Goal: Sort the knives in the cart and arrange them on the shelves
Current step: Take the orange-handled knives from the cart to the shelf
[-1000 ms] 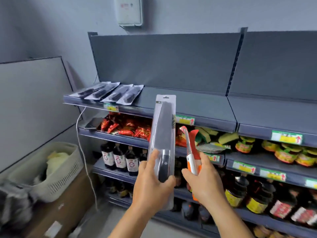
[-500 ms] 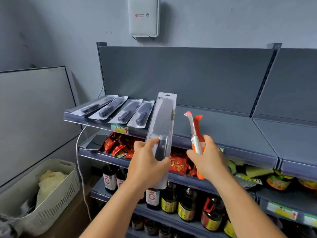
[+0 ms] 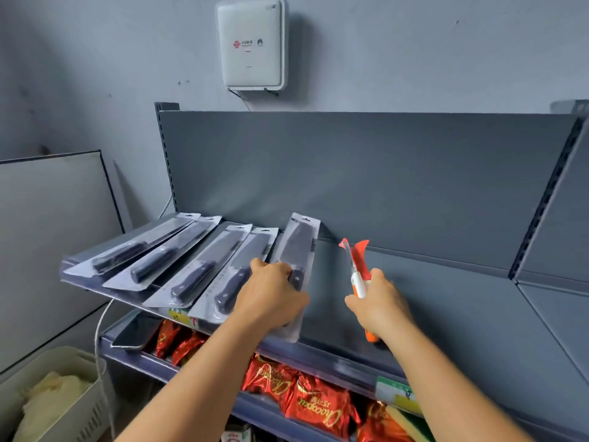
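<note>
Several packaged black-handled knives (image 3: 178,253) lie side by side on the left part of the grey top shelf (image 3: 446,307). My left hand (image 3: 271,295) grips a packaged cleaver (image 3: 298,250) by its handle end, and the pack rests on the shelf just right of the row, its tip near the back panel. My right hand (image 3: 379,304) holds an orange and white peeler (image 3: 357,269) upright above the bare shelf, right of the cleaver.
Red snack packs (image 3: 312,400) fill the shelf below, with price tags (image 3: 395,393) on the rail. A white basket (image 3: 54,397) stands at the lower left beside a white cable (image 3: 102,339). A white box (image 3: 253,46) hangs on the wall above.
Both hands rose and moved forward to the top shelf. The cleaver pack went from upright in the air to lying on the shelf beside the knife row. The peeler moved over the shelf.
</note>
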Demonstrator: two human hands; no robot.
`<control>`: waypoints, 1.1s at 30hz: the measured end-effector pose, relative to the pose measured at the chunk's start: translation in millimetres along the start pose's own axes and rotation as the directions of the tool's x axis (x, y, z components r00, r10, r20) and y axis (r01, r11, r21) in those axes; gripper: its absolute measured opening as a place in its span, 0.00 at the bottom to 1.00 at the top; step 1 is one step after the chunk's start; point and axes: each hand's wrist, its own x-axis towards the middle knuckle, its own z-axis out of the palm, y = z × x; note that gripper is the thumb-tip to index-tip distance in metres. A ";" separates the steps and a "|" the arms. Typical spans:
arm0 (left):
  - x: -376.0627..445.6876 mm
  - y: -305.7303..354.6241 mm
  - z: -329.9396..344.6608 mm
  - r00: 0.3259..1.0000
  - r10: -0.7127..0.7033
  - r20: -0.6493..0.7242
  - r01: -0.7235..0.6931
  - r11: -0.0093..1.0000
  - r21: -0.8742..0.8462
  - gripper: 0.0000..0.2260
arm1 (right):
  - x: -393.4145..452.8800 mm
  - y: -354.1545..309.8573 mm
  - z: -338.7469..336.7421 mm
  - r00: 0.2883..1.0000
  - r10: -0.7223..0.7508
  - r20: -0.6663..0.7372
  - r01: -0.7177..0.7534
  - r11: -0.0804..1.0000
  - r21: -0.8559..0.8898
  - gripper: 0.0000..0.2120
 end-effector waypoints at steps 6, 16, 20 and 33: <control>19.2 -7.8 8.9 0.995 -0.045 0.089 0.031 0.987 0.159 0.10 | 29.5 -2.5 18.2 1.000 0.007 0.004 -0.007 0.995 -0.102 0.15; 21.8 -17.1 16.1 0.973 0.111 0.205 -0.170 0.940 0.296 0.16 | 24.8 -0.9 28.1 0.994 0.082 0.074 -0.055 0.951 -0.304 0.33; 19.4 -17.9 9.6 0.973 0.127 0.193 -0.184 0.933 0.308 0.11 | 19.8 -4.7 26.7 0.993 0.097 0.064 -0.074 0.953 -0.293 0.40; -56.7 7.8 15.7 0.816 0.576 0.044 -0.577 0.807 0.129 0.19 | -90.6 14.8 -9.1 0.968 -0.109 -0.225 0.057 0.972 -0.227 0.26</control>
